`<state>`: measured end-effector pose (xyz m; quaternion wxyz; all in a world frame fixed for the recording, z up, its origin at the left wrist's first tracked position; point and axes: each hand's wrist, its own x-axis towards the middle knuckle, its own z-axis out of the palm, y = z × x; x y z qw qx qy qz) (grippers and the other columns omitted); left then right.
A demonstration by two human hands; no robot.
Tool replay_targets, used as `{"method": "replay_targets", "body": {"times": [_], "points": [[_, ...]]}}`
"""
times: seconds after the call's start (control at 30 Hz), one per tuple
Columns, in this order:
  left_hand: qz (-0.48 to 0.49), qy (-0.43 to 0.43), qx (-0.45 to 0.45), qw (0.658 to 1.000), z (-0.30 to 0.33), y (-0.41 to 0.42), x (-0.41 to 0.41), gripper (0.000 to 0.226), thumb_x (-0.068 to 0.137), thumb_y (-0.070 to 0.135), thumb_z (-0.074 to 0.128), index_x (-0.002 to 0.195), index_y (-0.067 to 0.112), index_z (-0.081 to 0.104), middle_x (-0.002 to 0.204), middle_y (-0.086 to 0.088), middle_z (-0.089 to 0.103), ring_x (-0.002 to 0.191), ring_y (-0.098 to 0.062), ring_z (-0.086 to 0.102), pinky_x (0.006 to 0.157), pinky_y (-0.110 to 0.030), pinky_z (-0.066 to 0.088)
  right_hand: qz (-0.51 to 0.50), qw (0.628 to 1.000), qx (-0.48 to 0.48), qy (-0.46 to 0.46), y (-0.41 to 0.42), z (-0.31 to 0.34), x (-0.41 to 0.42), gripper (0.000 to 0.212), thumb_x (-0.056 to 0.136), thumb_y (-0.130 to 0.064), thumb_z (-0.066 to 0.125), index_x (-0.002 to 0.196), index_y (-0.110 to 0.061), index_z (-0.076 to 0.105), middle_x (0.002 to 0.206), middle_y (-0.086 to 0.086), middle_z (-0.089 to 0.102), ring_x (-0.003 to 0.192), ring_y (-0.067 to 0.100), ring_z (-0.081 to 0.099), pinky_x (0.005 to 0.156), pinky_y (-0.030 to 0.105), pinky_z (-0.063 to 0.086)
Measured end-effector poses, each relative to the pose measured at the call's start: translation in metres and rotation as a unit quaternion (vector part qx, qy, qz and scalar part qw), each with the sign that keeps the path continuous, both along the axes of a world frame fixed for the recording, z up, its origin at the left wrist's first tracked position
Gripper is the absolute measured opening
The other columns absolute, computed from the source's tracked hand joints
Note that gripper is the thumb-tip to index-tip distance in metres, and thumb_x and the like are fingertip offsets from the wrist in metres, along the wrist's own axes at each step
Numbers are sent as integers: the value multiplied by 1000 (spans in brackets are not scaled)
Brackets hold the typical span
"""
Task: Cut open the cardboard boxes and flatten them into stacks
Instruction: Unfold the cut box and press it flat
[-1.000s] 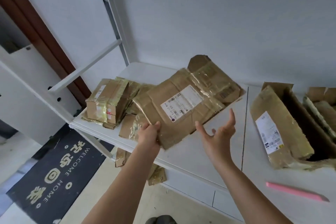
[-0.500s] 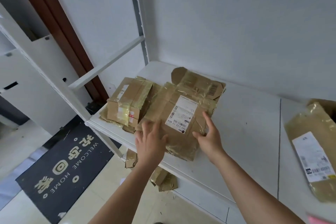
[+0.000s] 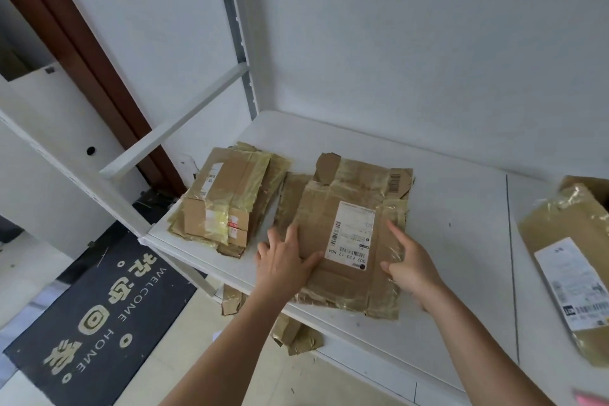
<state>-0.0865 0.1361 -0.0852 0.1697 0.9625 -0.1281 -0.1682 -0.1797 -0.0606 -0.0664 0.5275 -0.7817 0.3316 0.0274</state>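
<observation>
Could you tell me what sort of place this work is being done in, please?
Probably a home entryway or storage corner: a doormat reading WELCOME HOME lies on the floor by a wooden door frame, and a white shelf holds flattened shipping boxes.

One view only — head-worn, wide-angle, looking forward and steeply down along both forearms. Close range: the white shelf (image 3: 428,208) fills the centre, with the cardboard (image 3: 349,241) at arm's reach. Wall behind; mat (image 3: 99,316) and floor visible lower left. Edges bow — straight shelf posts curve outward.
</observation>
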Motion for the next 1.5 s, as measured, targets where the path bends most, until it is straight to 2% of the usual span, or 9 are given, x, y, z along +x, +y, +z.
{"method": "replay_targets", "body": {"times": [0.13, 0.33, 0.57, 0.67, 0.83, 1.0, 1.13, 1.27, 1.5], "points": [[20, 94, -54, 994, -5, -2, 15, 98, 76, 67, 66, 152, 31, 14, 151, -12, 25, 132, -39, 40, 110, -53, 36, 17, 1000, 0, -22, -10, 2, -10, 84, 90, 9, 59, 151, -42, 29, 160, -8, 25, 144, 15, 29, 105, 24, 31], [-20, 104, -193, 976, -9, -2, 26, 107, 70, 32, 87, 152, 27, 19, 149, -4, 27, 131, -23, 41, 110, -41, 39, 58, 997, -16, -53, -24, 9, -8, 83, 91, 7, 59, 147, -47, 31, 159, -16, 24, 134, -5, 20, 107, 20, 19], [36, 112, -262, 958, 5, 6, 34, 86, 83, 70, 51, 151, 21, 31, 145, -3, 44, 120, -14, 49, 106, -35, 42, -63, 992, 34, -105, -55, 28, -8, 81, 91, 10, 57, 145, -47, 38, 159, -10, 26, 146, 12, 21, 116, 36, 26], [43, 74, -279, 956, 14, 8, 34, 65, 98, 56, 39, 148, 15, 37, 147, -4, 46, 135, -19, 42, 112, -44, 35, -91, 986, 47, -132, -65, 36, -8, 81, 92, 10, 57, 144, -49, 38, 159, -10, 26, 146, 11, 21, 118, 42, 27], [145, -177, -370, 900, 49, 3, 22, 31, 105, 28, 35, 100, 11, 60, 94, 1, 60, 92, -19, 54, 79, -33, 41, -30, 991, 71, -111, -42, 27, 9, 83, 91, 9, 59, 142, -54, 39, 158, -8, 30, 145, 13, 28, 116, 47, 33], [-32, -118, -147, 982, 30, -4, 13, 29, 99, 24, 47, 121, 15, 64, 126, -2, 58, 117, -21, 53, 99, -37, 45, 66, 991, 103, -48, 4, -8, 22, 82, 90, 12, 58, 149, -39, 35, 159, -4, 28, 143, 13, 29, 104, 23, 35], [-122, 45, 37, 991, -2, -5, -1, 67, 94, 57, 49, 153, 40, 21, 165, -3, 1, 151, -29, 0, 122, -49, 7, 89, 996, -8, 5, 18, -30, 24, 77, 92, -2, 63, 154, -32, 28, 151, 2, 32, 142, 20, 32, 100, 21, 31], [-148, 31, 49, 987, -15, -3, -4, 76, 90, 60, 54, 153, 46, 14, 164, -4, -14, 149, -30, -18, 121, -50, -6, 139, 969, -186, 79, 19, -36, 23, 72, 94, -24, 63, 153, -32, 24, 146, 9, 21, 137, 31, 19, 109, 36, 31], [-157, 29, 22, 987, -23, 7, 8, 78, 84, 58, 64, 149, 51, 21, 163, 9, -11, 149, -27, -19, 118, -51, -12, 73, 989, -126, -6, 46, -41, 1, 66, 90, -10, 68, 149, -19, 37, 125, 2, 39, 104, 14, 53, 86, 13, 35]]}}
